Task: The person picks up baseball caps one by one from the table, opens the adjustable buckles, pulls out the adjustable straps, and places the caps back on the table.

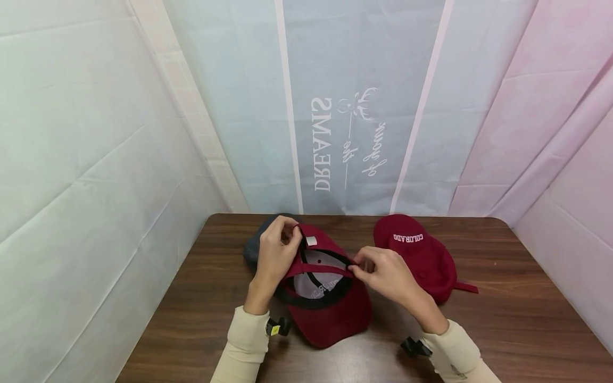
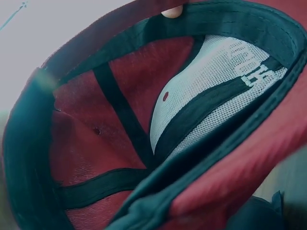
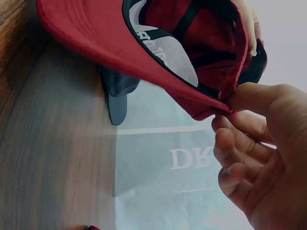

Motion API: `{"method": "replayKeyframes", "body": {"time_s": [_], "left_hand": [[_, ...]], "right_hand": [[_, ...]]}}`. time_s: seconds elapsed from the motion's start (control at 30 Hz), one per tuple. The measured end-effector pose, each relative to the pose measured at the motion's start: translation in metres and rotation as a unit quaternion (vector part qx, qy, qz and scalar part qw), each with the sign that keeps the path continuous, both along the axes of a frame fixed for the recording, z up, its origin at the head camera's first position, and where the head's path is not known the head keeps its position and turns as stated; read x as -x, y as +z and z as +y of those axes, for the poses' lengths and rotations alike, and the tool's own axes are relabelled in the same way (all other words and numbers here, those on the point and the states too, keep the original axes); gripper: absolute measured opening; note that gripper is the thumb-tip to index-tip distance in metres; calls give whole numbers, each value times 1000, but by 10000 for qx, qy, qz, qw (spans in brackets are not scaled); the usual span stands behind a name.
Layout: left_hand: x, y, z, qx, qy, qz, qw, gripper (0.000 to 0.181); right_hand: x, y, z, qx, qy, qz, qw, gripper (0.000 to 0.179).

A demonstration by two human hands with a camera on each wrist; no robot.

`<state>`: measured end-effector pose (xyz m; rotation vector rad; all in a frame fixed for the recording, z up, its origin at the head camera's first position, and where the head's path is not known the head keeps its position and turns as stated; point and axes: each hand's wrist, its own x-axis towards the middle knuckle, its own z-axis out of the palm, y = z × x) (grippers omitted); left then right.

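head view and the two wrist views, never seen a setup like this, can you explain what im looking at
There is no robot here, just a person working bare-handed. The head picture comes from a camera worn on the head, looking forward and down; the others come from the left wrist camera and the right wrist camera, looking at the work up close. The left hand and right hand hold the edge of a red cap, its inside showing. On the brown table lie a second red cap marked COLORADO and a dark cap, partly hidden.
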<state>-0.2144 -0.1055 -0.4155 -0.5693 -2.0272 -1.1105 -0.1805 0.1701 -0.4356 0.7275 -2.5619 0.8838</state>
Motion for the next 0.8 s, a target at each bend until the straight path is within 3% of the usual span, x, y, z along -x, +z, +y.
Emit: {"method": "replayKeyframes", "body": {"time_s": [0.23,0.8], "left_hand": [[-1,1,0,-22,10,-17,10000,5],[-3,3,-1,-109,-30,96,9999,7]], "right_hand": [[1,4,2,360,101,-112,9992,13],[10,14,5,415,-130,837,9955,21]]}}
